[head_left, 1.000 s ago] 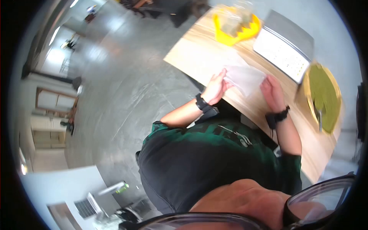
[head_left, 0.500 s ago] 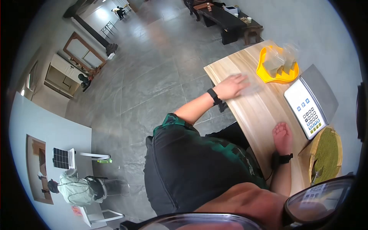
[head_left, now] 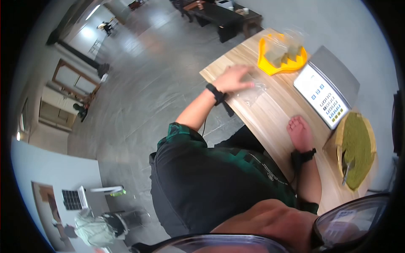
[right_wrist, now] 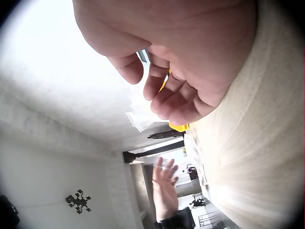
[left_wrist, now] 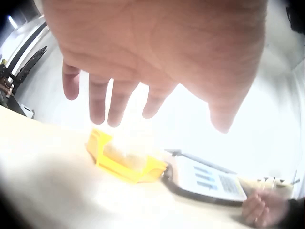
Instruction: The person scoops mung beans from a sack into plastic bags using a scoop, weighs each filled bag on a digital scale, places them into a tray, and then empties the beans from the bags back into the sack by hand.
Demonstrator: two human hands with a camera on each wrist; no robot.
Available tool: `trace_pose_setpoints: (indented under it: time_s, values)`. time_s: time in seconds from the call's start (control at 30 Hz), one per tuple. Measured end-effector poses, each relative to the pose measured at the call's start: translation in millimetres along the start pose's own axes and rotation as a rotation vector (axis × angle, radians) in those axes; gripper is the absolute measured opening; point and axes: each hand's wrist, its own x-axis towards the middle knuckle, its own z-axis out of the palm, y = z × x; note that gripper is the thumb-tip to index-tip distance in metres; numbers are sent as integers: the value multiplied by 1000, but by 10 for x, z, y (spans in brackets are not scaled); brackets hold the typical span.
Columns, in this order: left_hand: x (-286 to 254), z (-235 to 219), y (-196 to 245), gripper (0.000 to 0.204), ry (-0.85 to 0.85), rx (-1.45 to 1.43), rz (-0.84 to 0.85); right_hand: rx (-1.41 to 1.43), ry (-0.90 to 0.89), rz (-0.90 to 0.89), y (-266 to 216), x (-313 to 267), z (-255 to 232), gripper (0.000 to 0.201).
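Note:
My left hand is over the left part of the wooden table, its fingers spread and nothing in its grasp. In the left wrist view the fingers point down, apart from each other. A clear, thin plastic bag lies on the tabletop right beside the thumb. My right hand rests on the table nearer the scale, with its fingers loosely curled and holding nothing. A yellow tray with filled clear bags stands beyond my left hand.
A white scale with a keypad and grey top stands at the table's back. Right of it is a tan open container of green powder with a metal spoon in it. A seated person is behind at left.
A second ago both hands held the translucent bag between them. It now lies on the table; my left hand has moved left, and my right hand has come down onto the tabletop.

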Motion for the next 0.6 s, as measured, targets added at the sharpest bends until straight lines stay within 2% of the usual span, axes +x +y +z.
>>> trace_pose_setpoints:
  time_s: [0.1, 0.17, 0.23, 0.3, 0.37, 0.43, 0.6]
  values:
    - [612, -141, -20, 61, 299, 12, 143, -31, -35, 1, -20, -2, -28, 14]
    - [1034, -169, -38, 58, 461, 123, 250, -55, -64, 5, 0, 10, -40, 13]
    - [1438, -155, -161, 43, 475, 390, 296, -19, -58, 5, 4, 29, -72, 13]
    - [1712, -201, -163, 21, 231, 485, 267, 8, -19, 30, 4, 75, -146, 13]
    - [1834, -161, -216, 10, 165, 539, 297, -23, -69, 27, 6, 76, -121, 14]
    - [1869, -153, -177, 11, 142, 499, 252, -38, -49, 20, -14, 54, -98, 15]
    - [1857, -160, -203, 14, 240, 457, 238, -44, -39, -1, -19, 49, -72, 16]
